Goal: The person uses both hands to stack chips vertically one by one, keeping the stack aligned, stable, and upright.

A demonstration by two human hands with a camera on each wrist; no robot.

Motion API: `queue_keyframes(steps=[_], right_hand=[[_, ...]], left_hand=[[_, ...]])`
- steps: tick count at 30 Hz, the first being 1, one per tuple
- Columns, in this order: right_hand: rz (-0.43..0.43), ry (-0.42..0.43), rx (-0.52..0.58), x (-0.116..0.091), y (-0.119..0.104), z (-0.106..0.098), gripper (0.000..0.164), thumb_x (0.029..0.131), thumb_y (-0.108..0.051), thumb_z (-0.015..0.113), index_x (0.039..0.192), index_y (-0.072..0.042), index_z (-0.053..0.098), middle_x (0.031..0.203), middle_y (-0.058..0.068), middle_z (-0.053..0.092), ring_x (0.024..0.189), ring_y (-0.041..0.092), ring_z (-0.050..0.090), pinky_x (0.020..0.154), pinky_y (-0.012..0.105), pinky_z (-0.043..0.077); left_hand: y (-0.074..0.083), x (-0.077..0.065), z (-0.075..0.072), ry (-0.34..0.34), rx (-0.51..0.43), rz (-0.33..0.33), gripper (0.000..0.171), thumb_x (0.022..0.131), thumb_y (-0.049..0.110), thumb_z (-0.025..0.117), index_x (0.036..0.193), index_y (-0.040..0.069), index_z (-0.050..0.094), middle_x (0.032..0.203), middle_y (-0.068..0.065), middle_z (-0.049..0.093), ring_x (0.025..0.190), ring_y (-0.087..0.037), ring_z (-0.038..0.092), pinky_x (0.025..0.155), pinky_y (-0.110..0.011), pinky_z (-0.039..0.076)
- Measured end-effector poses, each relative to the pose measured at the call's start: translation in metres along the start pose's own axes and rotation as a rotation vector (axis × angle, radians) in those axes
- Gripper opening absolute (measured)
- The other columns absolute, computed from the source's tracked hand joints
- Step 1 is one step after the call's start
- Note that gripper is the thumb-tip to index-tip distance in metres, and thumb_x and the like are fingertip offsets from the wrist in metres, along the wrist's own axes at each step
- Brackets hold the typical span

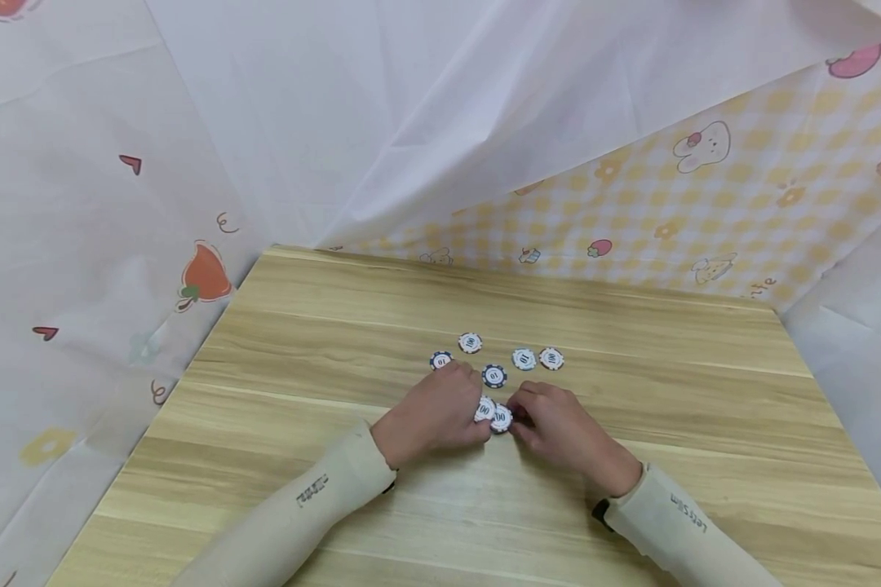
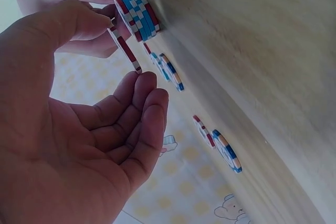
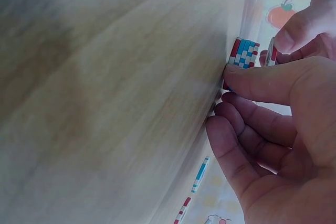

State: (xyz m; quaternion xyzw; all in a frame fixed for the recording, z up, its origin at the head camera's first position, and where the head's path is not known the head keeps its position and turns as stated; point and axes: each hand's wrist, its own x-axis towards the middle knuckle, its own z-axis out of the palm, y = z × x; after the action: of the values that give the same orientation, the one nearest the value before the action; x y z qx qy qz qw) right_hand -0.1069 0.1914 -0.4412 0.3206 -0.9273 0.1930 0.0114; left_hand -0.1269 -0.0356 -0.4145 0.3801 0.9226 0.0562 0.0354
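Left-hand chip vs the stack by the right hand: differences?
The held chip is one thin disc; the stack is several chips thick. The held chip's edge shows red and white; the stack's adds blue. The left hand holds the chip off the stack, which stands on the table. Both are round, white-faced.

Around the round red-and-blue chip stack (image 1: 501, 419), from ten to two o'clock, red-edged white discs (image 1: 471, 342) are showing "100", blue-edged white discs (image 1: 494, 376) "10"; at four, a beige cloth sleeve (image 1: 686, 534) is apparently reading "Letsslim".
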Motion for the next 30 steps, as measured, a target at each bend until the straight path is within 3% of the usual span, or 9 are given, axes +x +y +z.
queue_keyframes(steps=[21, 30], right_hand=[[-0.036, 0.012, 0.009, 0.0016, 0.0009, -0.0029, 0.016, 0.090, 0.000, 0.086, 0.103, -0.005, 0.080, 0.097, 0.001, 0.073, 0.089, 0.018, 0.070, 0.079, 0.038, 0.061], [-0.011, -0.005, 0.013, 0.0017, 0.0017, -0.0021, 0.016, 0.090, 0.000, 0.086, 0.103, -0.007, 0.080, 0.096, -0.001, 0.071, 0.087, 0.015, 0.068, 0.077, 0.037, 0.060]], left_hand=[[0.0060, 0.0076, 0.0048, 0.046, 0.023, 0.069, 0.040, 0.098, 0.042, 0.072, 0.076, 0.011, 0.060, 0.087, -0.006, 0.067, 0.081, -0.020, 0.060, 0.083, -0.035, 0.053], [0.0087, 0.0096, 0.0079, 0.030, 0.058, 0.067, 0.040, 0.100, 0.045, 0.070, 0.084, 0.009, 0.067, 0.088, -0.005, 0.068, 0.080, -0.018, 0.058, 0.081, -0.033, 0.051]])
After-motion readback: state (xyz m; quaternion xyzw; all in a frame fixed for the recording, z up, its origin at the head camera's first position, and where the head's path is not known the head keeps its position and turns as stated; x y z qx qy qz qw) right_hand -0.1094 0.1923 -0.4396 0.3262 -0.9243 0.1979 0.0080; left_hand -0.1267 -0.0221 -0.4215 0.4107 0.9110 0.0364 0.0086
